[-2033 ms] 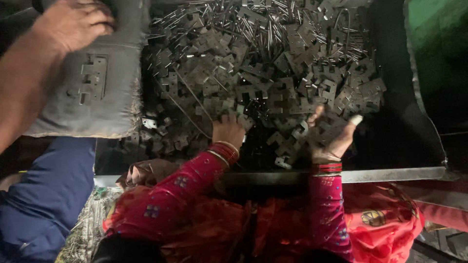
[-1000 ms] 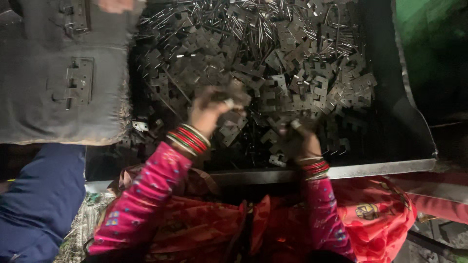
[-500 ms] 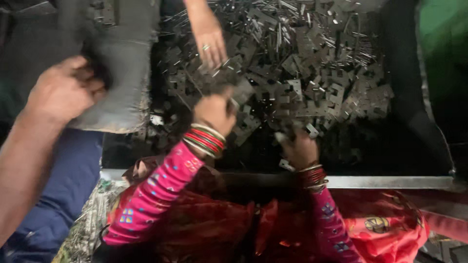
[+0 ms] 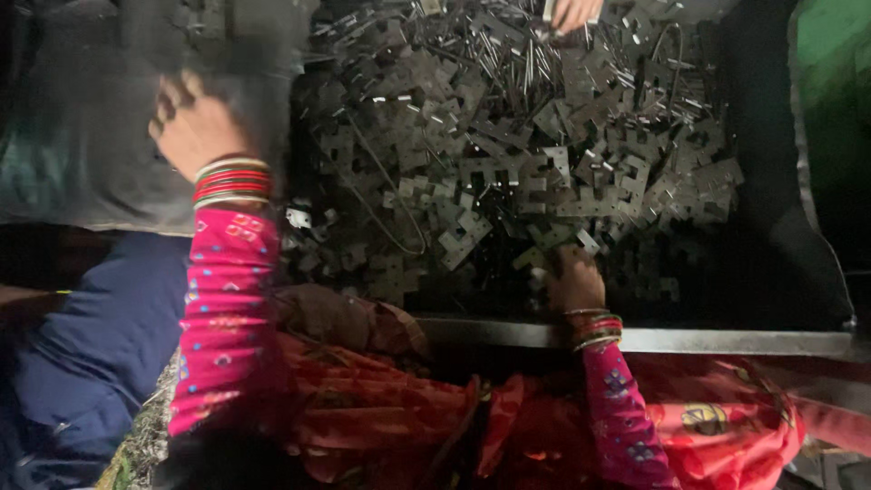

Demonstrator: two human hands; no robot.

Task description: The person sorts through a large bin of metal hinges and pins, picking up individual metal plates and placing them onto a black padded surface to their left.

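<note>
A heap of flat grey metal pieces [image 4: 508, 154], notched plates mixed with thin rods, fills a dark metal tray [image 4: 689, 340] in front of me. My right hand [image 4: 572, 277] rests at the near edge of the heap, with its fingers curled down into the pieces. My left hand [image 4: 195, 127], with bangles at the wrist, is blurred. It is out to the left over a grey sack [image 4: 82, 154], fingers bent, and I cannot see what it holds. Both my sleeves are pink.
Another person's hand [image 4: 574, 11] reaches into the heap at the far edge. A person in blue clothing [image 4: 100, 345] sits close on my left, under the sack. A green surface [image 4: 835, 82] lies beyond the tray's right wall. Red cloth covers my lap.
My left hand has swung from the heap leftward over the sack. My right hand stays at the near edge of the heap. The other person's hand has drawn back to the far edge.
</note>
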